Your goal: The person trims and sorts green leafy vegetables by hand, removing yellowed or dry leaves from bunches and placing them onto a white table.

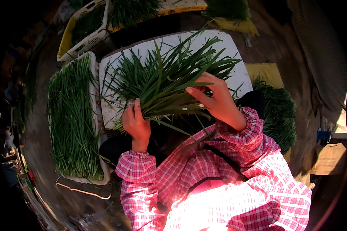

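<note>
Smock (196,163): my checked cloth
Leaves (167,94): long, flat, green
Left hand (135,122): gripping leaves
Right hand (219,98): curled, grip unclear

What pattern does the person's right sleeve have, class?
The right sleeve is pink-and-white checked, seen in the head view.

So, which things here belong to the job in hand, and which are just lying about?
Seem part of it:
green leaves, held in the left hand, touched by the right hand
white board beneath them
leaf-filled crate at the left, probably

Seem just lying about:
cardboard box at the far right
blue object near it, unclear what
</note>
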Available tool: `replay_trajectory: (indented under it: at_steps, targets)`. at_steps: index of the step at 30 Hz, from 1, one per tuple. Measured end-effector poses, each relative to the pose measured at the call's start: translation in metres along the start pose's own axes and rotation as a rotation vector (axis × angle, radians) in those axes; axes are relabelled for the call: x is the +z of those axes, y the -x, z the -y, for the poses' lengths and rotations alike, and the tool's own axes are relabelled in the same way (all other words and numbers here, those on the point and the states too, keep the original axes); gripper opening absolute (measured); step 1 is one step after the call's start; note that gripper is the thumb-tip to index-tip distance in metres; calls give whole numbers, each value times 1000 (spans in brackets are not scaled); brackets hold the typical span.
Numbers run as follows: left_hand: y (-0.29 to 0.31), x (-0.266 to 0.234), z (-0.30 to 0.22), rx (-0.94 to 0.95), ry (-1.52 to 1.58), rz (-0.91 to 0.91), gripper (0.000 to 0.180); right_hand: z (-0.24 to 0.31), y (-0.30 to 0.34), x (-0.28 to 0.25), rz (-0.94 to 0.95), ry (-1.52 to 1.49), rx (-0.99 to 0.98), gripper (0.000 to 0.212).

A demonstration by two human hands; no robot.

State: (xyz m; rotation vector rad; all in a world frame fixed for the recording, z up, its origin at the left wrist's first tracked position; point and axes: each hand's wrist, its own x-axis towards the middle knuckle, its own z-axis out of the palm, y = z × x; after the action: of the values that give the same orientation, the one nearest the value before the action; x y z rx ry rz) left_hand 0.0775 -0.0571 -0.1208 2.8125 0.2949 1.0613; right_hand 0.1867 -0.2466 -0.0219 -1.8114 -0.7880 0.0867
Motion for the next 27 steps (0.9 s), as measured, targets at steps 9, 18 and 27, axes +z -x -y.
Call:
replay_trajectory:
  at_steps: [9, 18, 27]
  targets:
    - [-4, 0, -1, 12, 13, 57, 61, -12, 14, -1, 30, 158, -106, 19]
    - [-7, 1, -8, -28, -38, 128, 57, -1, 1, -18, -50, 710, -201, 20]
    - [-13, 2, -5, -319, 346, -34, 45, -29, 67, -48, 513, -1835, -77, 22]
